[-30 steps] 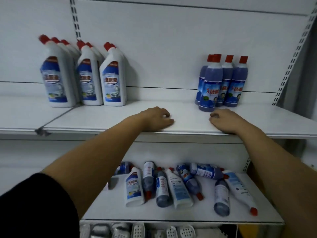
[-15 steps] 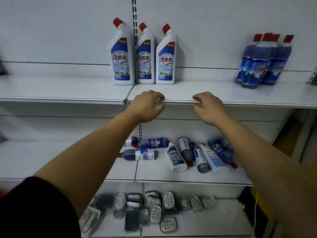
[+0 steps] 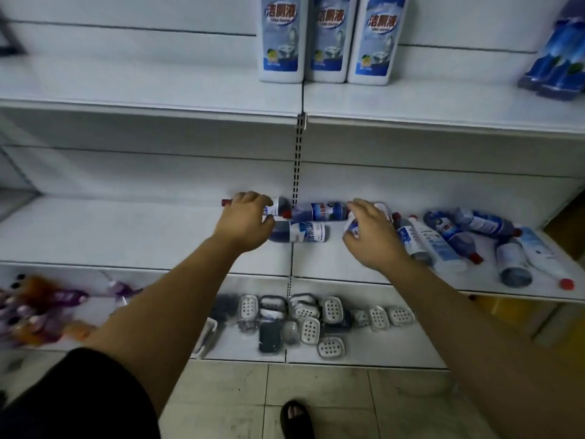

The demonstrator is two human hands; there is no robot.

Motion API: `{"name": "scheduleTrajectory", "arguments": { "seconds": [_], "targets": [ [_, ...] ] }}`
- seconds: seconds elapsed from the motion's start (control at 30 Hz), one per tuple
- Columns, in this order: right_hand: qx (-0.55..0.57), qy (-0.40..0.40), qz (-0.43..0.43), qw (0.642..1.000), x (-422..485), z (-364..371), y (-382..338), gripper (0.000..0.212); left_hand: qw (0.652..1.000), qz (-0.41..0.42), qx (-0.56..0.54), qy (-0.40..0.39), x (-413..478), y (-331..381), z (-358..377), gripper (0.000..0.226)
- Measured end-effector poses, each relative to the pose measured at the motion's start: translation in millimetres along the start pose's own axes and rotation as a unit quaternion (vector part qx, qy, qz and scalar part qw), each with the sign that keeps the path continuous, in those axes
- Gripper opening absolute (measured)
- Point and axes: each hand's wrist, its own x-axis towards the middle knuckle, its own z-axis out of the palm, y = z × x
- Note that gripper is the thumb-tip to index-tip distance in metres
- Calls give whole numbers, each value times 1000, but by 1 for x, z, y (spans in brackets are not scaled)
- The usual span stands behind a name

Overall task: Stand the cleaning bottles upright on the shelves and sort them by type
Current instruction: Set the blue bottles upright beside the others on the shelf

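Note:
Three white toilet-cleaner bottles stand upright on the upper shelf, with dark blue bottles upright at its far right. On the middle shelf several blue and white bottles lie on their sides. My left hand curls over a lying blue bottle whose red cap pokes out to the left. My right hand arches over a lying white bottle. Two more blue bottles lie between my hands. A jumble of bottles lies to the right.
The bottom shelf holds several soap dishes and blurred purple and orange items at the left. A slotted upright divides the two shelf bays. My sandalled foot stands on the tiled floor.
Both hands have dropped from the upper shelf's front edge to the lying bottles on the middle shelf. The view has tilted down and shifted left.

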Motion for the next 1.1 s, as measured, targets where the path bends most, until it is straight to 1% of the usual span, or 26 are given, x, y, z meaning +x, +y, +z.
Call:
{"name": "scheduleTrajectory", "arguments": {
  "seconds": [0.1,0.2,0.33,0.5,0.6,0.67,0.8,0.83,0.87,0.93,1.0,1.03,1.07,1.1],
  "targets": [
    [0,-57,6,998,23,29,7,61,999,-19,10,-24,14,-22,25,50],
    [-1,-98,6,995,55,63,13,58,998,-49,4,-49,34,-38,49,49],
    [3,-132,0,991,96,114,17,59,995,-79,-13,-64,70,-61,91,48],
    [-42,-149,-29,988,143,161,25,58,983,-154,-47,-93,121,-86,140,51],
    [-64,-171,-44,982,161,179,29,53,971,-197,-49,-124,151,-96,160,54],
    [-89,-184,-58,977,169,184,32,50,959,-232,-73,-146,172,-101,168,55],
    [-138,-218,-110,960,176,183,46,63,928,-287,-179,-158,203,-106,180,59],
    [-141,-224,-113,958,175,183,51,63,921,-294,-208,-151,210,-105,183,59],
    [-141,-227,-108,958,174,183,56,62,905,-316,-243,-146,215,-102,184,60],
    [-112,-233,-71,964,170,184,63,60,883,-346,-292,-122,223,-100,189,61],
    [-79,-232,-30,969,162,184,67,58,908,-319,-245,-116,233,-102,202,60],
    [-76,-227,-19,971,158,185,69,58,886,-361,-283,-68,235,-100,204,56],
    [-76,-218,-11,973,153,185,71,57,854,-405,-326,-10,231,-97,200,50],
    [-67,-209,3,976,149,185,74,56,855,-430,-290,19,226,-97,201,45]
  ]
}}
